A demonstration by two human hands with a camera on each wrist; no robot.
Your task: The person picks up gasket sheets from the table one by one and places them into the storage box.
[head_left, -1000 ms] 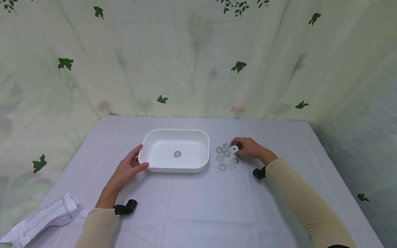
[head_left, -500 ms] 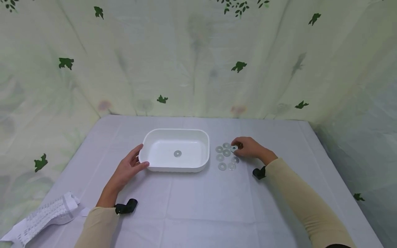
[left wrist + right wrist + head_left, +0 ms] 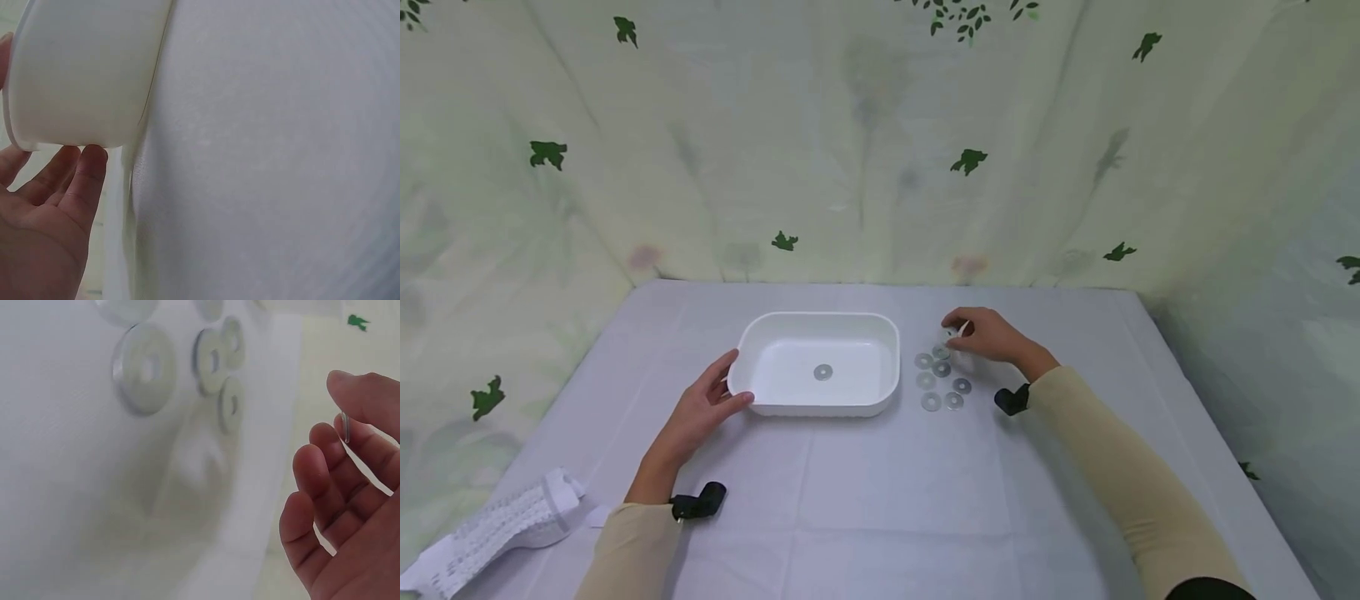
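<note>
A white tray (image 3: 820,411) with rounded corners stands on the table, one flat metal washer (image 3: 823,372) lying inside it. My left hand (image 3: 700,412) holds the tray's left end, thumb toward the near corner and fingers on the end wall (image 3: 81,94). To the right of the tray, my right hand (image 3: 992,333) pinches a washer (image 3: 347,427) between thumb and forefinger, seen edge-on in the right wrist view and raised above the table. The other fingers are loosely bent. Below that hand lie several loose washers (image 3: 931,402).
A white cloth covers the table (image 3: 910,500). Crumpled patterned white paper (image 3: 505,533) lies at the front left. Behind the table hangs a pale curtain (image 3: 820,150) with green leaf prints.
My right hand has lifted the washer off the group and moved slightly up and left with it. The left hand keeps its place at the tray; the head view has shifted a little.
</note>
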